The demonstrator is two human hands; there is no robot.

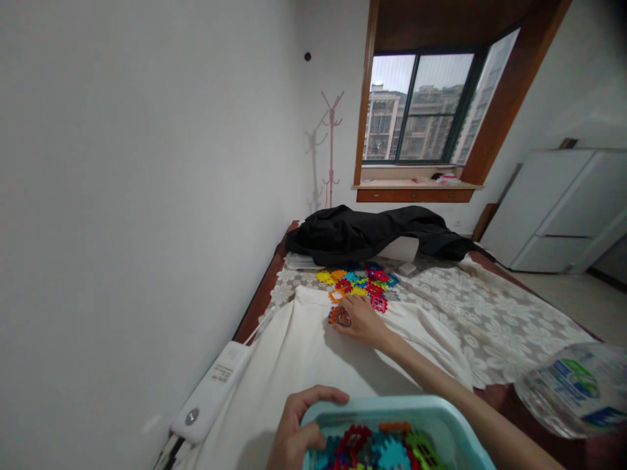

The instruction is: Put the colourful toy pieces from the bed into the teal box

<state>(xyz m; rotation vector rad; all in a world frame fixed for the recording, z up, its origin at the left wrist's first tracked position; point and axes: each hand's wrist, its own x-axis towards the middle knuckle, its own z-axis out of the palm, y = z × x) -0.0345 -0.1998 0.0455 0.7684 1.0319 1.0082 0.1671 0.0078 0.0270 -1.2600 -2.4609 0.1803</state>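
Note:
My left hand (301,427) grips the left rim of a light blue plastic basin (392,403), its thumb inside and its fingers along the outer edge. Inside lie several toothed plastic gear pieces (392,452) in red, blue, green and orange. Farther out, my right hand (360,320) is curled over orange and dark gear pieces (340,316) on the white cloth (294,365). The fingers partly hide these pieces. Just beyond the fingertips, a spread of colourful gear pieces (360,281) lies on the table, with an orange square-holed one (337,296) nearest the hand.
A black garment (362,232) lies across the table's far end. At the right stands a large clear plastic bottle (578,388) on the floral lace tablecloth (519,320). A white power strip (210,391) runs along the left edge by the wall. Behind are a pink coat rack (332,143) and a window.

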